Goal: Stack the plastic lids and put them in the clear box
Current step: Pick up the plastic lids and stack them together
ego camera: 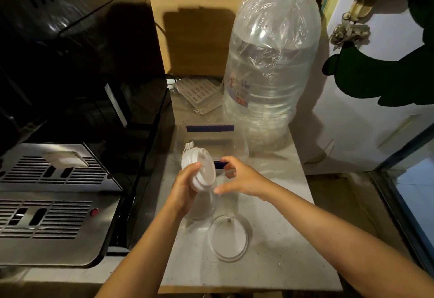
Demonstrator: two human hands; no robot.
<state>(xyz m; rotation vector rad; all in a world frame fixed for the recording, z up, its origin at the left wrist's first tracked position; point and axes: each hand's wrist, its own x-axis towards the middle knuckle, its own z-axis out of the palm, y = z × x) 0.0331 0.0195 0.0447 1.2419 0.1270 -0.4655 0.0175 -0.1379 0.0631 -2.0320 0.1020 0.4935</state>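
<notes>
So I'm holding a stack of white plastic lids (199, 168) in my left hand (185, 189), grip clamped around the near edge of the stack, and it's tilting so the top faces right. Their little tabs are poking out at the far end. My right hand (242, 180) is hovering just right of the stack with its grip spread apart, thumb and fingers curled but not touching the lids as far as I can tell.

The clear box (211, 142) is sitting on the tabletop (281, 239) just beyond the stack, with a blue strip along its far rim. Nothing in it that I can make out, though it's see-through, so it's hard to say.

One more clear lid (227, 239) is lying flat on the tabletop near me, below my hands. There's something else clear right under my left hand, too blurry to tell what.

A big water jug (270, 67) wrapped in thin plastic is standing at the far right, just beyond the box. A black machine with a metal drip tray (51, 203) is filling the left side.
</notes>
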